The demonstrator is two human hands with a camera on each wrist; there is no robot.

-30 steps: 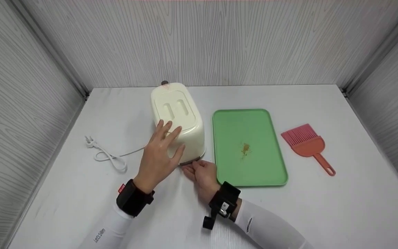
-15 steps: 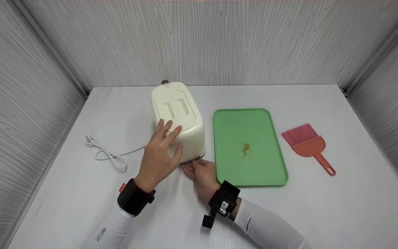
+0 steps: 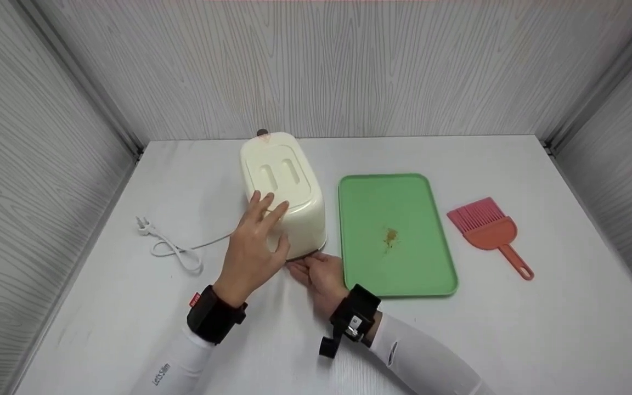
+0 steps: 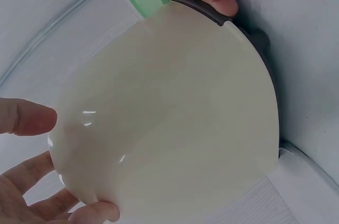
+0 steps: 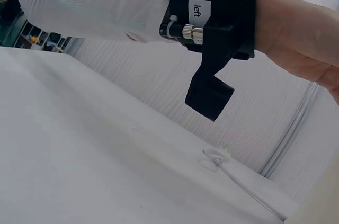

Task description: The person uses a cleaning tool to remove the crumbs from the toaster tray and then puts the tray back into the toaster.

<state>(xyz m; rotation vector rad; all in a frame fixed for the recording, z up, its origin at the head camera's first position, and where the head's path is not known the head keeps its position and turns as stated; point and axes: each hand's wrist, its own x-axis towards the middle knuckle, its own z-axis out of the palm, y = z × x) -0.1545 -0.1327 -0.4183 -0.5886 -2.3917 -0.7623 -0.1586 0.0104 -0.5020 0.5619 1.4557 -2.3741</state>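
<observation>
A cream toaster [image 3: 305,225] stands left of the table's middle, its lid [image 3: 286,175] marked by two long recesses. My left hand [image 3: 250,255] rests on its near end with the fingers spread; in the left wrist view the fingertips [image 4: 103,212] touch the shell. Low at the same end, my right hand [image 3: 324,277] holds the edge of the dark crumb tray [image 4: 196,8] at the toaster's base. Most of that tray is hidden inside. Neither the right fingertips nor the tray appears in the right wrist view, which shows my left wrist instead.
Right of the toaster lies a green tray [image 3: 393,197] with brown crumbs [image 3: 390,237] on it. Farther right are a red brush [image 3: 478,213] and its orange dustpan [image 3: 491,233]. A white cord with a plug [image 3: 145,226] trails left. Grey walls stand around the table.
The dark edge at the toaster's base shows as a thinner strip than before. My left thumb has shifted slightly down. Both hands otherwise stay in place.
</observation>
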